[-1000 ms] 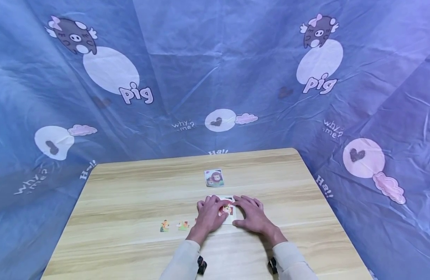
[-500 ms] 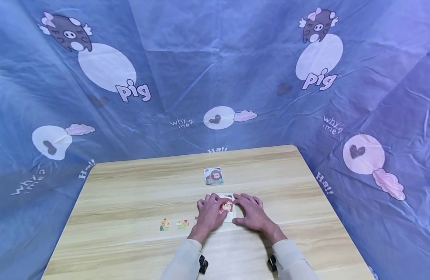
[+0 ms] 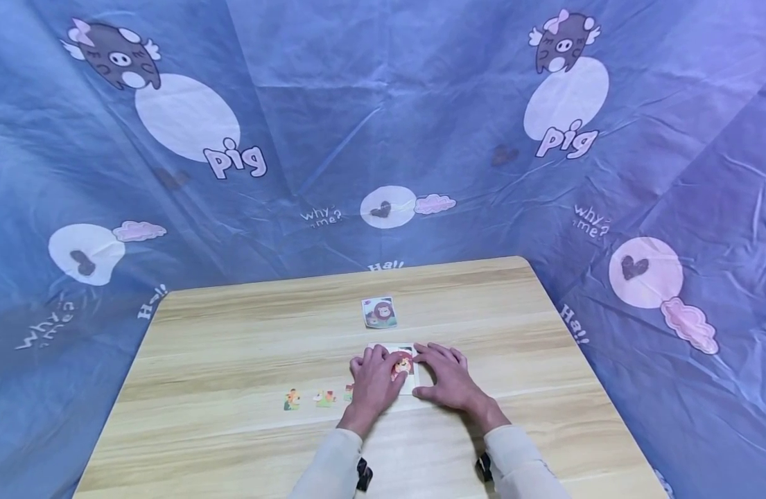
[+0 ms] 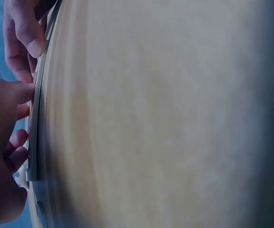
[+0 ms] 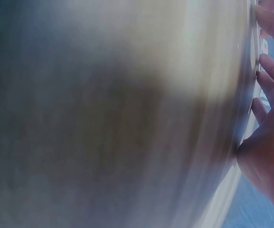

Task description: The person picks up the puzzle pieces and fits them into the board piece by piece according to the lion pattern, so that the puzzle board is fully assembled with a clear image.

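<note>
A small jigsaw puzzle board (image 3: 408,385) with a pale border lies near the middle of the table, a red-maned lion picture (image 3: 403,366) showing on it. The left hand (image 3: 375,378) rests over the board's left part, its index finger touching the lion picture. At the right edge, the right hand (image 3: 448,378) touches the board with its fingers spread apart. In the left wrist view, the left hand (image 4: 4,137) touches the board's thin edge (image 4: 36,128). The right wrist view shows the right hand (image 5: 272,109) from the side. Part of the board is hidden under the left hand.
Loose puzzle pieces lie left of the board: an orange and green one (image 3: 292,400), a white and green one (image 3: 325,398), and one (image 3: 349,392) partly behind the left hand. A lion picture card (image 3: 379,312) lies beyond the board. Blue cloth (image 3: 320,138) surrounds the wooden table (image 3: 233,333).
The head view has shifted slightly. The left hand has moved very little, with a bit more of the nearest loose piece showing beside it. The right hand stays at the board's edge.
</note>
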A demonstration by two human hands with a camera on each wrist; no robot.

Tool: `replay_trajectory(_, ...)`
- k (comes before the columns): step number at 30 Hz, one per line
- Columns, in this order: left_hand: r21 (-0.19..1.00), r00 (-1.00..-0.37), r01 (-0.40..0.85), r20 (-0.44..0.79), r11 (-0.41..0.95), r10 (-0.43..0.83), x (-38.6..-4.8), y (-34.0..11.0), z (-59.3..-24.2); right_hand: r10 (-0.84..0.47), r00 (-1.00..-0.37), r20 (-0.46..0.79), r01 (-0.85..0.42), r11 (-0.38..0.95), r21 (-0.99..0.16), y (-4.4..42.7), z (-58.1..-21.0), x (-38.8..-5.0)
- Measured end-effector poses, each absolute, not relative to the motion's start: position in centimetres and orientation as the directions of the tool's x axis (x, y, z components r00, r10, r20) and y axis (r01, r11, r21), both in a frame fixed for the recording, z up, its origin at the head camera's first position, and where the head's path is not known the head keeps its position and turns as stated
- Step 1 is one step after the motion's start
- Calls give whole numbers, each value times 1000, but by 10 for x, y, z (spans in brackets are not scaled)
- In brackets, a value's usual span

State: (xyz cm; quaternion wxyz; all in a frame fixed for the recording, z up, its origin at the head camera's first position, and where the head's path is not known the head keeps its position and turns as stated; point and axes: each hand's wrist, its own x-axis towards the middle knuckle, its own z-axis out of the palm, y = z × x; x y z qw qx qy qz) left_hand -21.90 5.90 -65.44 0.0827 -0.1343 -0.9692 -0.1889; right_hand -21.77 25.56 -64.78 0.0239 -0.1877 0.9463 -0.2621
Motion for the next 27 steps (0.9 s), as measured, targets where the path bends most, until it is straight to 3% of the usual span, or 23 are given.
replay_trajectory(12, 372, -951, 296, 197, 880, 237, -213, 60, -655, -387, -919, 71, -368, 781, -505, 259, -650, -215)
replay_trajectory(18, 344, -928, 363, 221, 866, 301, -213, 53, -653, -395, -915, 87, -383, 776, -501, 260, -651, -215)
replay_trajectory(27, 415, -927, 371, 225, 831, 301, -208, 36, -651, -385, -922, 33, -348, 790, -505, 260, -647, -215)
